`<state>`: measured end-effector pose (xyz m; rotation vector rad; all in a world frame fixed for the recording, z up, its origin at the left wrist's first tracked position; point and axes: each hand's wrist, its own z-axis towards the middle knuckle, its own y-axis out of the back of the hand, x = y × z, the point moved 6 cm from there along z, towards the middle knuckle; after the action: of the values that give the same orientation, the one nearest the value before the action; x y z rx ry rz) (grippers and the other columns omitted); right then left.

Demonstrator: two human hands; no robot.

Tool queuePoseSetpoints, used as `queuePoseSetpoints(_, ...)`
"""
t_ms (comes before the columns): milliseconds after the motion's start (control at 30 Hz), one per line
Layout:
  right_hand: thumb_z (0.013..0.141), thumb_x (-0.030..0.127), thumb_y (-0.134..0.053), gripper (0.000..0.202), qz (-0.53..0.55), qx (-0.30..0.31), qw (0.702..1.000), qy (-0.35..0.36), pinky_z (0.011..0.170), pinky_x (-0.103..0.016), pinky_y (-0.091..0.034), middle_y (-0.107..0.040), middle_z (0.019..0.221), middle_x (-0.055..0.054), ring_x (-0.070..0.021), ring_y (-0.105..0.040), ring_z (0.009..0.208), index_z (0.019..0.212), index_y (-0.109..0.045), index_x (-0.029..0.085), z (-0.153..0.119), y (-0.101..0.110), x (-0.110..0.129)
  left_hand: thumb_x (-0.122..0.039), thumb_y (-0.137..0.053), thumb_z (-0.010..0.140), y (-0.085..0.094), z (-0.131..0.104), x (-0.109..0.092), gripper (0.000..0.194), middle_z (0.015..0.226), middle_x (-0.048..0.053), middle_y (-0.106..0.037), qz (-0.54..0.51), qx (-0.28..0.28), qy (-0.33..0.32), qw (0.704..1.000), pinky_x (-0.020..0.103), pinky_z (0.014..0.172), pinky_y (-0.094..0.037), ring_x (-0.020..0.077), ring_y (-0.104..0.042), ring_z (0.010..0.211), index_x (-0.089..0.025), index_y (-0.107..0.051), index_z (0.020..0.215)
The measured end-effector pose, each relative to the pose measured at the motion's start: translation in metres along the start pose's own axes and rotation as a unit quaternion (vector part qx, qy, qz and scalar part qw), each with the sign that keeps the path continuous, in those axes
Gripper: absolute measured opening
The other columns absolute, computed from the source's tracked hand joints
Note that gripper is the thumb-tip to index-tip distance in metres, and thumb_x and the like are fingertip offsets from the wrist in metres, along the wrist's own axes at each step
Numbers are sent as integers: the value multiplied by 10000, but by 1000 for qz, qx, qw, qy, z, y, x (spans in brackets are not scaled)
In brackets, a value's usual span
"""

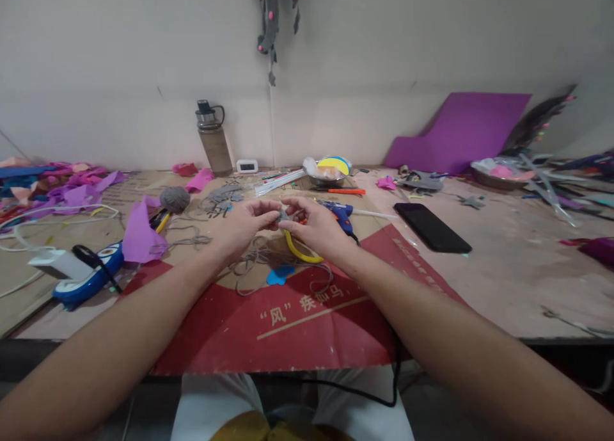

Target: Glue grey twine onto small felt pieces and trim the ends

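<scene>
Both hands meet above the middle of the surface (503, 287), fingertips pinched together on a small grey piece (283, 216) held between them; the left hand (244, 225) closes its grip on it from the left and the right hand (314, 226) from the right, both grips narrow, with thumbs and forefingers almost touching each other. What exactly the grey piece is cannot be told at this size. Loose grey yarn (261, 256) trails down from under the hands onto a red printed sheet (288, 326) that covers the near part of the surface. Just below the right hand lie yellow-handled scissors (300, 251), and a small blue felt shape (279, 275) rests beside the yarn loops. Behind the right hand sits a blue glue gun (339, 214). A grey yarn ball (174, 199) lies to the left, near a purple felt scrap (139, 233). A black phone (432, 227) lies flat to the right, well apart from the hands. A water bottle (212, 138) stands upright against the wall, with a small white clock (247, 166) beside it
</scene>
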<state>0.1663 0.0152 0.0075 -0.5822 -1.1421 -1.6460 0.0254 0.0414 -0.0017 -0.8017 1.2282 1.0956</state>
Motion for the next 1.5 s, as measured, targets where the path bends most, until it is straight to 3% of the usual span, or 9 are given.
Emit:
queuePoseSetpoints(167,749,200,-689,291,-30,-7,999,28,696,-284,-449,-622,844,-21,-126,-541,711,1039,-663,183,-2,2,3,-339,-737,702,-1,-2,-4,435,739,28,-688,26,10,8,1000,279,669,-498,124,-617,630,-141,-607,1067)
queuePoseSetpoints(500,720,198,-724,283,-32,-4,998,54,694,-282,-430,-622,832,-13,-130,-520,713,999,-676,205,-4,1,10,-355,-744,692,0,-3,-8,453,788,56,-715,44,8,6,999,277,629,-507,126,-623,604,-138,-596,1062)
queuePoseSetpoints(667,737,255,-716,255,-4,-10,999,34,656,-271,-413,-569,744,15,-118,-500,666,976,-660,184,-4,2,7,-422,-699,743,0,-4,-9,360,669,14,-642,-38,-5,20,999,254,555,-470,110,-583,529,-136,-613,946)
queuePoseSetpoints(800,734,277,-712,241,25,-22,999,19,637,-262,-401,-536,718,30,-113,-483,654,938,-614,196,-4,4,5,-490,-657,759,-8,-6,-9,358,638,37,-630,-77,41,55,995,256,556,-446,122,-580,556,-133,-639,771)
queuePoseSetpoints(900,721,235,-704,224,44,-28,998,18,620,-255,-391,-515,694,44,-103,-471,637,904,-580,197,-3,5,7,-397,-712,720,-13,-7,-10,278,591,18,-605,-47,74,46,995,244,575,-428,104,-544,552,-140,-625,664)
queuePoseSetpoints(1000,708,212,-689,188,96,-28,995,10,600,-248,-398,-526,676,48,-96,-478,619,851,-569,189,-2,4,6,-367,-709,720,-10,-7,-12,243,589,7,-601,1,58,18,998,250,593,-428,101,-534,553,-144,-629,666)
queuePoseSetpoints(1200,780,277,-598,102,168,-15,979,-115,495,-233,-401,-554,572,39,-87,-497,488,751,-577,181,-1,-1,-12,-405,-664,748,-4,-6,-13,259,625,19,-649,142,40,-15,989,279,643,-447,133,-583,592,-152,-638,702)
queuePoseSetpoints(1367,836,254,-532,153,177,-40,971,-153,468,-225,-412,-591,628,14,-71,-502,460,703,-550,180,1,5,-17,-349,-687,717,-5,-4,-6,226,630,18,-636,38,31,26,998,258,586,-433,107,-558,543,-143,-621,650)
queuePoseSetpoints(1500,862,256,-496,156,129,-57,984,-113,489,-242,-417,-593,673,8,-84,-506,487,736,-553,185,0,11,-11,-324,-695,712,-3,-3,-4,222,622,17,-621,-12,11,36,999,240,546,-415,93,-542,517,-131,-613,638)
